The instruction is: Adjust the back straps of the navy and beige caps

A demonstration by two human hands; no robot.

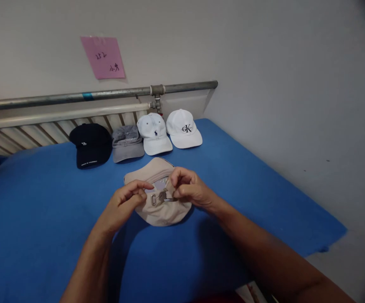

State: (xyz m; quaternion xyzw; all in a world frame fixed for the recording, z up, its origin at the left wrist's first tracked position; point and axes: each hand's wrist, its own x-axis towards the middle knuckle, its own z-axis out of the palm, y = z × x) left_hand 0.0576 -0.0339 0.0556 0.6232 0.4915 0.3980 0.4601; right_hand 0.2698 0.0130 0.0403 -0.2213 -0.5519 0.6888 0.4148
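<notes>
A beige baseball cap (161, 214) lies on the blue tabletop with its inside partly showing and its brim pointing away from me. At its back opening a metal buckle (153, 200) and the adjusting strap show. My left hand (127, 200) grips the cap's edge just left of the buckle, thumb and index finger bent toward each other. With thumb and fingertips closed, my right hand (190, 188) pinches the strap on the right side of the opening. The strap's end is partly hidden by the right fingers.
Behind the beige cap stand a black cap (90, 145), a grey cap (127, 144) and two white caps (153, 134). A radiator (24, 136) and metal pipes (115, 93) run along the wall, under a pink note (103, 58). A wall bounds the blue table (59, 219) at right.
</notes>
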